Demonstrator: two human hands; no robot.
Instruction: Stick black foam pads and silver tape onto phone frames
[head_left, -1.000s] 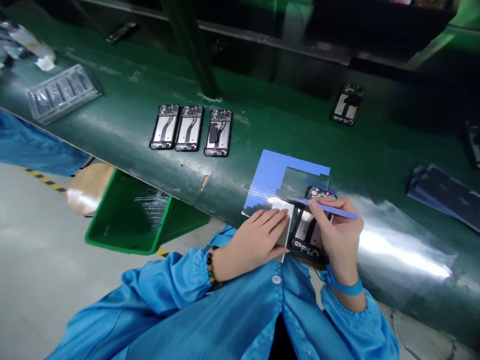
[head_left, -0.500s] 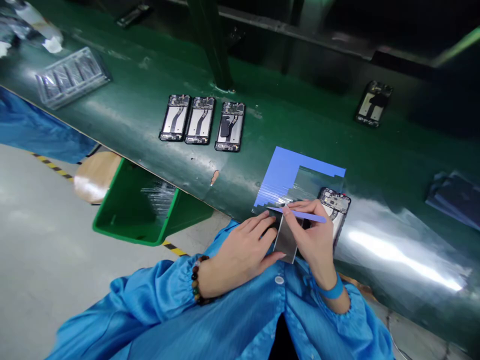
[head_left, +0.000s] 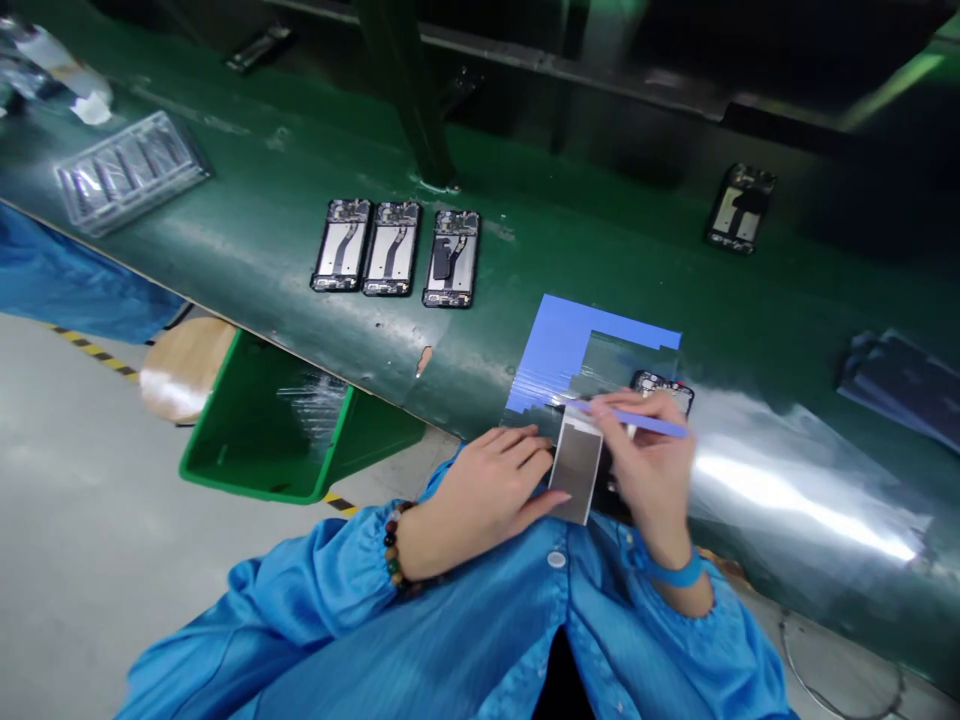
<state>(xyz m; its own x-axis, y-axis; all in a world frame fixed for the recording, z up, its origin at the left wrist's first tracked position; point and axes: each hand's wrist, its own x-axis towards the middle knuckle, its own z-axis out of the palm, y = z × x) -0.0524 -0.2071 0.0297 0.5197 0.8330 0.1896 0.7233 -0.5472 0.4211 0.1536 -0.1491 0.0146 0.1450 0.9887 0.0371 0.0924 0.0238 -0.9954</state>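
Fingers (head_left: 525, 455) of left hand (head_left: 487, 490) pinch grey sheet (head_left: 577, 468); right hand (head_left: 652, 470) grips blue tool (head_left: 645, 422).

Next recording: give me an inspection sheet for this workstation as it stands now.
Surface: green bench, glossy, with a chip at its near edge.
Job's things: grey rectangular sheet held between both hands; phone frame partly hidden behind the right hand; blue backing sheet beyond.
Clutter: three phone frames in a row, one more far right; clear tray; dark stack.
Grippers: left hand holds the sheet's left edge; right hand grips a blue stick tool.
Cables: nothing seen.
Surroundings: green bin and wooden stool on the floor.
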